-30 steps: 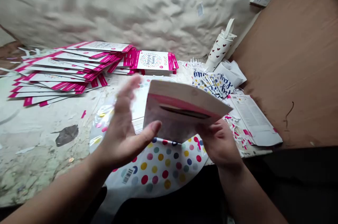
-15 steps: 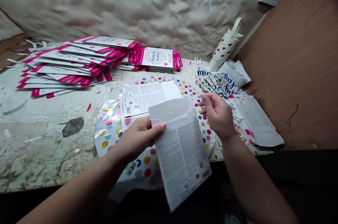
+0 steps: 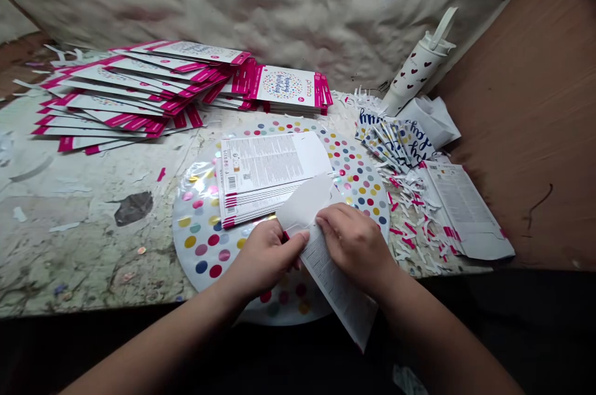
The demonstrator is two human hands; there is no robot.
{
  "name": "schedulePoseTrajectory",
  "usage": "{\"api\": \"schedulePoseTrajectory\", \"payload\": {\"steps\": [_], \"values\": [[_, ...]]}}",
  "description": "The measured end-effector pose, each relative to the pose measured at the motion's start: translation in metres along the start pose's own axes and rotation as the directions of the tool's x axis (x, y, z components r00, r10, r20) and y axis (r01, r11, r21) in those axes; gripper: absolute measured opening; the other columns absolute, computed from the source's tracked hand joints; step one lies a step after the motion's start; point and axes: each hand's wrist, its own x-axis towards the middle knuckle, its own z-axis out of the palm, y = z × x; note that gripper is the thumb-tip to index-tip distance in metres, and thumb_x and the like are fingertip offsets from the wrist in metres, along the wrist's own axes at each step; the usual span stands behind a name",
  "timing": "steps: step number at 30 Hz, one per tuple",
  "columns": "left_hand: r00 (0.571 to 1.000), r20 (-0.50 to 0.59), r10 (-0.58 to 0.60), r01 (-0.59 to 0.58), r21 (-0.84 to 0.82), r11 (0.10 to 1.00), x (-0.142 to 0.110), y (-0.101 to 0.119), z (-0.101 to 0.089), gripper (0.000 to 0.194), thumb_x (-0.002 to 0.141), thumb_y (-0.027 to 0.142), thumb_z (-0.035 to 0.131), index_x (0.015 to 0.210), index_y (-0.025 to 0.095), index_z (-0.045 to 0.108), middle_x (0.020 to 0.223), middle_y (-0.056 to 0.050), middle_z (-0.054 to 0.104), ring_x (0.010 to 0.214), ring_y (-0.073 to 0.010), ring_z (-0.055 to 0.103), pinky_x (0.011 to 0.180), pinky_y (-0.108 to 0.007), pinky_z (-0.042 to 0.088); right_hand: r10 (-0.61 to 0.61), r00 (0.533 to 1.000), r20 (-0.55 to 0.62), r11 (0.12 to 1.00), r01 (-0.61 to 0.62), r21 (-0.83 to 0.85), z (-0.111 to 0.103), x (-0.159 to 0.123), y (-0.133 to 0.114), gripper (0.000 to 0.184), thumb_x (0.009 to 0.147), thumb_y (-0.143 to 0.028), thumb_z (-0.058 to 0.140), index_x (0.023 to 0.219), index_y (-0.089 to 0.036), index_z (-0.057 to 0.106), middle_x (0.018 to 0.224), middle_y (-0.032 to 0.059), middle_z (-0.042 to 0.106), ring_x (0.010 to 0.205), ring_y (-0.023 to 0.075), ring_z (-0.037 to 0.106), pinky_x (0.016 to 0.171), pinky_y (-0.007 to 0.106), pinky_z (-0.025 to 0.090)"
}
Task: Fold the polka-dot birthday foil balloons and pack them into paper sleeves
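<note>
- The envelope (image 3: 344, 293) sticks out over the near edge of the dotted circle (image 3: 205, 252), long way slanting: flap end far and left, other end near and right.
- The left hand (image 3: 270, 253) pinches its left edge.
- The right hand (image 3: 357, 247) touches by the flap; I can't tell if it pinches.
- A paper stack (image 3: 267, 162) sits on the dotted circle.
- A bottle (image 3: 415, 75) stands past the circle, right.

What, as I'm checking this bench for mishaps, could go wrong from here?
The printed white paper envelope might crease or tear near its flap, where the bare left hand pinches it and the bare right hand touches it. The fanned, uneven pile of flat white-and-magenta cardboard packs could slide if knocked. Loose white and magenta paper scraps beside the round, shiny polka-dotted sheet could stray onto it.
</note>
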Motion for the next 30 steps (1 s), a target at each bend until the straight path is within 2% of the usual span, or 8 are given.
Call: {"api": "schedulePoseTrajectory", "payload": {"steps": [3,9,12,16,21,23,26,30], "values": [[1.0,0.006,-0.021,0.02,0.023,1.0,0.0,0.001,0.0,0.027,0.079,0.038,0.055,0.066,0.014,0.055,0.05,0.001,0.056,0.046,-0.0113,0.052,0.046,-0.021,0.041,-0.02,0.999,0.037,0.999,0.019,0.039,-0.002,-0.002,-0.005,0.016,0.086,-0.013,0.045,0.091,-0.014,0.06,0.085,0.0052,0.064,0.076,0.0167,0.058,0.07,0.028,0.047],[1.0,-0.011,0.021,-0.019,0.12,0.993,-0.002,0.01,0.001,0.031,0.079,0.035,0.054,0.056,0.014,0.053,0.047,0.001,0.055,0.044,-0.0099,0.051,0.045,-0.019,0.04,-0.14,0.987,0.074,0.918,0.158,-0.363,0.003,0.002,-0.011,0.02,0.081,-0.007,0.039,0.07,-0.016,0.053,0.071,0.006,0.054,0.066,0.0198,0.049,0.059,0.031,0.041],[1.0,-0.01,-0.02,0.02,0.068,0.997,-0.002,0.009,-0.005,0.028,0.079,0.037,0.056,0.062,0.014,0.056,0.05,0.0,0.059,0.046,-0.0116,0.054,0.047,-0.021,0.043,0.009,0.997,-0.076,0.877,-0.044,-0.478,-0.015,0.003,0.022,0.018,0.08,-0.008,0.039,0.075,-0.014,0.055,0.071,0.0083,0.055,0.065,0.0196,0.049,0.058,0.031,0.041],[0.992,-0.104,-0.076,0.077,0.006,0.997,-0.002,0.005,-0.008,0.029,0.078,0.037,0.057,0.062,0.013,0.058,0.049,-0.002,0.06,0.046,-0.012,0.055,0.048,-0.022,0.044,0.28,0.926,-0.253,0.799,-0.371,-0.473,-0.041,-0.01,0.052,0.022,0.083,-0.02,0.043,0.097,-0.012,0.058,0.088,0.0163,0.061,0.081,0.0277,0.058,0.066,0.041,0.047],[0.99,-0.023,0.136,-0.133,0.105,0.986,-0.006,0.007,-0.002,0.028,0.08,0.037,0.057,0.093,0.013,0.062,0.081,-0.008,0.069,0.071,-0.0183,0.064,0.064,-0.028,0.051,-0.051,0.995,0.084,0.968,0.07,-0.24,-0.017,-0.022,0.004,0.068,0.078,-0.028,0.052,0.139,-0.009,0.028,0.138,0.0175,0.04,0.126,0.0309,0.038,0.095,0.047,0.042],[0.884,-0.145,0.444,-0.381,0.327,0.865,-0.007,0.009,-0.012,0.047,0.075,0.032,0.065,0.117,0.019,0.051,0.113,-0.01,0.062,0.096,-0.0226,0.06,0.081,-0.034,0.05,-0.146,0.989,0.022,0.965,0.148,-0.215,-0.01,-0.02,-0.006,0.059,0.079,-0.014,0.045,0.136,-0.008,0.035,0.134,0.0173,0.046,0.124,0.028,0.042,0.096,0.044,0.043],[0.586,-0.107,0.803,-0.539,0.688,0.486,-0.007,0.007,-0.037,0.057,0.072,0.025,0.068,0.125,0.027,0.047,0.135,-0.008,0.046,0.123,-0.0279,0.042,0.104,-0.046,0.031,-0.332,0.94,-0.074,0.938,0.321,-0.133,-0.015,-0.023,0.004,0.048,0.081,-0.011,0.043,0.128,-0.014,0.047,0.124,0.0139,0.056,0.118,0.0246,0.049,0.096,0.041,0.045],[0.599,0.425,0.679,-0.702,0.686,0.19,-0.012,-0.02,-0.048,0.031,0.086,0.017,0.047,0.113,0.028,0.059,0.117,-0.004,0.062,0.115,-0.0231,0.052,0.106,-0.045,0.029,-0.417,0.905,-0.09,0.9,0.396,-0.183,-0.014,-0.048,0.022,0.039,0.083,-0.013,0.048,0.122,-0.016,0.053,0.116,0.014,0.061,0.111,0.0246,0.053,0.091,0.043,0.047]]}}
